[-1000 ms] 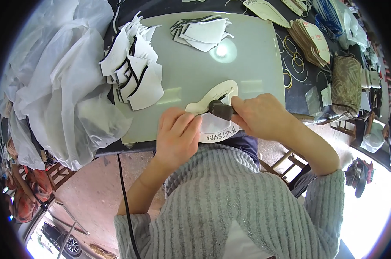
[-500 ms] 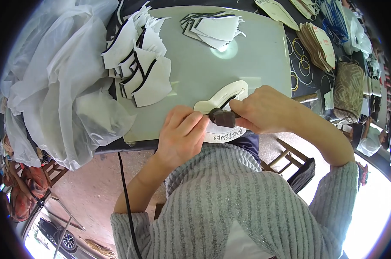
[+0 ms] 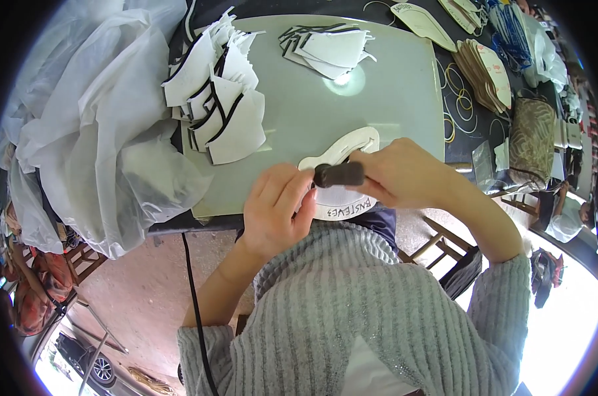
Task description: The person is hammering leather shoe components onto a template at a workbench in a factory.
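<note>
My right hand (image 3: 401, 173) is closed around a hammer, whose dark head (image 3: 342, 174) is over a cream curved template (image 3: 342, 146) at the table's near edge. A wooden handle end (image 3: 458, 167) shows beyond the right wrist. Beside the hammer head, my left hand (image 3: 278, 208) is closed with thumb and fingers pinched together. What those fingertips hold is hidden behind the hammer head. The template has a slot and handwritten marks along its near rim. A white piece with a dark edge shows inside it, partly covered.
White pieces with black edging (image 3: 236, 132) lie stacked at the table's left, and a smaller stack (image 3: 332, 49) at the far side. Crumpled clear plastic (image 3: 94, 132) covers the left. Brown card templates (image 3: 487, 76), yellow cord (image 3: 458, 99) and a patterned pouch (image 3: 534, 135) lie right.
The hammer head has tilted and sits slightly higher, while its handle end has dropped nearer me. My left thumb has parted a little from the other fingers. The whole view has shifted slightly.
</note>
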`<state>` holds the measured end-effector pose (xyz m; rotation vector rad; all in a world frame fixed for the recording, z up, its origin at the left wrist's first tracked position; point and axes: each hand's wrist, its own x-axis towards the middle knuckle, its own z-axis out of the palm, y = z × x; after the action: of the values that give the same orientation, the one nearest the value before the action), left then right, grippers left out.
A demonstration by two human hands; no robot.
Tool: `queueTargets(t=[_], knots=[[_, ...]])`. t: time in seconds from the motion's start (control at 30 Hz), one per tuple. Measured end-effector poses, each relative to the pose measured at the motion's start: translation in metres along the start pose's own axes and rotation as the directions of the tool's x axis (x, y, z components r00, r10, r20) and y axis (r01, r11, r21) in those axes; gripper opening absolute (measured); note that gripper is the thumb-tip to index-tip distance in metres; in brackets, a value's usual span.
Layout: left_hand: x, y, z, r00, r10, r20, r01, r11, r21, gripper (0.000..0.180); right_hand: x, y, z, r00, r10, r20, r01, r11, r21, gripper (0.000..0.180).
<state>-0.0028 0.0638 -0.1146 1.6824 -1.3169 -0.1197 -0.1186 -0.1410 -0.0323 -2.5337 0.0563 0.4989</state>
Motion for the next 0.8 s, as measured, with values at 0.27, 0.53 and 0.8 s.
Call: queueTargets(t=[0.27, 0.53, 0.8], knots=[[0.010, 0.000, -0.002, 0.989, 0.075, 0.129, -0.090, 0.989, 0.116, 0.030, -0.031, 0.015, 0.014, 0.982, 0.173, -0.071, -0.173, 0.985, 0.003, 0.020], [0.010, -0.004, -0.003, 0.953, 0.227, 0.202, -0.268, 0.941, 0.205, 0.027, -0.028, 0.004, 0.002, 0.978, 0.134, -0.159, -0.149, 0.985, -0.089, 0.023], [0.008, -0.008, -0.001, 0.952, 0.272, 0.139, -0.297, 0.933, 0.205, 0.023, -0.015, -0.021, -0.001, 0.989, 0.145, -0.025, -0.147, 0.973, -0.176, 0.027]])
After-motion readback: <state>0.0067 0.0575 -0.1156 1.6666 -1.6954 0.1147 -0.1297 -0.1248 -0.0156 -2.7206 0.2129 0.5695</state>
